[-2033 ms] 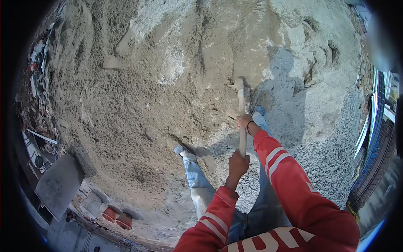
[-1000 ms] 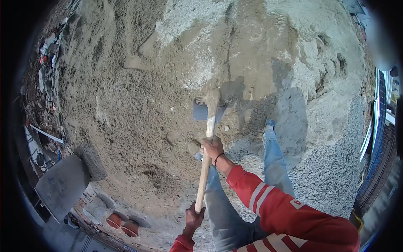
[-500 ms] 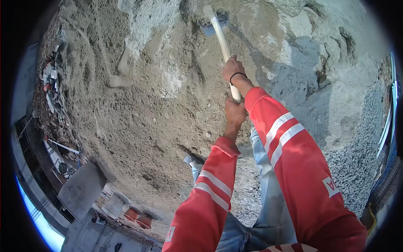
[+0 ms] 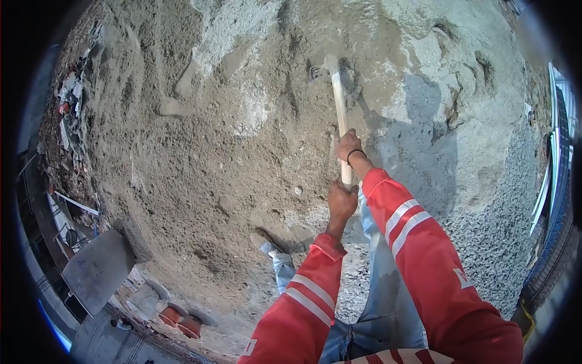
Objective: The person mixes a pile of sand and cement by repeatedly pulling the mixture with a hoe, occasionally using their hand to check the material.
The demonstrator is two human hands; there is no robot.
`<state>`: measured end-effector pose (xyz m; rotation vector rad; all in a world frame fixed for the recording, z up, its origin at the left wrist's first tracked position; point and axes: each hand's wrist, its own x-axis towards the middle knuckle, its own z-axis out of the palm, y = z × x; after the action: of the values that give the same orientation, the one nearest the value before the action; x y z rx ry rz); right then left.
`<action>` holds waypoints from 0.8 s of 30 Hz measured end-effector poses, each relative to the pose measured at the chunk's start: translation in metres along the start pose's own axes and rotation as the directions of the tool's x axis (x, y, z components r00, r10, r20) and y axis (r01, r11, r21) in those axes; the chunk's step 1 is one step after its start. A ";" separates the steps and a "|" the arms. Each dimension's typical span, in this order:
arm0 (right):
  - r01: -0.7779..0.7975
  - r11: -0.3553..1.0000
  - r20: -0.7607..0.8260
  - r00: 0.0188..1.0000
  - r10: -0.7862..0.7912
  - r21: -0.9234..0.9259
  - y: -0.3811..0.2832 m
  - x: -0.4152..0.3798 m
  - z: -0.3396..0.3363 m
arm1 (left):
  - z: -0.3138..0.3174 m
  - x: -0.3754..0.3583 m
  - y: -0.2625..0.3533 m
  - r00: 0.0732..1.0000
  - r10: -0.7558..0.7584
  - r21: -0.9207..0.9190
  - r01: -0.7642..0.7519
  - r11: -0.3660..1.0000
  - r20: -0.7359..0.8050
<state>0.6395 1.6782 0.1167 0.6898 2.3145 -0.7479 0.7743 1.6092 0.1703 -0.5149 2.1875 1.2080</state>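
Both hands are closed around the pale wooden handle of a hoe [image 4: 340,103]. My left hand [image 4: 342,202] grips the handle's near end. Farther up the handle is my right hand [image 4: 350,146], with a dark band at its wrist. The hoe's head lies in the grey-brown sandy mix [image 4: 200,164] at the top centre; its blade is mostly buried or hidden, with only a bit of curled metal showing on either side of the handle.
Grey gravel [image 4: 494,242] spreads at the right. A flat grey board-like sheet [image 4: 100,270] stands at the lower left, near orange-red round containers [image 4: 189,326]. Rubble [image 4: 70,115] lines the left edge. My shoe [image 4: 264,238] is on the mix.
Both hands have drawn the hoe lower in the view, toward my body. Its blade, showing more before, is now largely sunk in the mix. The view has shifted slightly.
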 end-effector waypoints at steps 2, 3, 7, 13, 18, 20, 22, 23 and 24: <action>-0.007 0.998 0.026 1.000 0.008 -0.067 0.013 -0.037 0.029 | -0.016 -0.042 -0.019 0.997 0.005 -0.079 -0.010 0.997 -0.071; 0.013 0.988 0.038 0.999 -0.007 -0.151 0.014 -0.060 0.040 | -0.027 -0.061 -0.027 0.998 -0.051 -0.104 0.048 0.993 -0.021; -0.043 0.966 0.159 0.984 0.085 -0.255 0.063 -0.118 0.118 | -0.014 -0.130 -0.109 0.995 -0.095 -0.011 0.095 0.995 -0.023; 0.614 0.502 0.580 0.777 -0.246 -0.609 0.105 -0.223 0.173 | -0.036 -0.230 -0.157 0.939 -0.320 -0.072 0.331 0.941 0.127; -0.625 0.656 0.584 0.742 0.330 0.423 0.078 -0.252 0.176 | -0.093 -0.221 -0.152 0.909 -0.346 0.031 0.349 0.937 0.233; -0.671 0.587 0.648 0.700 0.300 0.454 0.072 -0.252 0.187 | -0.132 -0.217 -0.158 0.876 -0.394 -0.003 0.411 0.912 0.279; -0.725 0.499 0.670 0.666 0.329 0.475 0.047 -0.260 0.197 | -0.164 -0.226 -0.193 0.891 -0.372 -0.058 0.399 0.915 0.263; -0.748 0.466 0.688 0.644 0.335 0.473 0.047 -0.262 0.210 | -0.177 -0.234 -0.212 0.905 -0.314 -0.071 0.347 0.935 0.286; -0.750 0.508 0.703 0.626 0.337 0.424 0.032 -0.272 0.221 | -0.196 -0.250 -0.228 0.901 -0.347 -0.110 0.385 0.916 0.259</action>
<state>0.9296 1.4802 0.1433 1.3009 1.0773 -1.2822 1.0362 1.3370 0.2719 -0.7714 1.7078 1.1707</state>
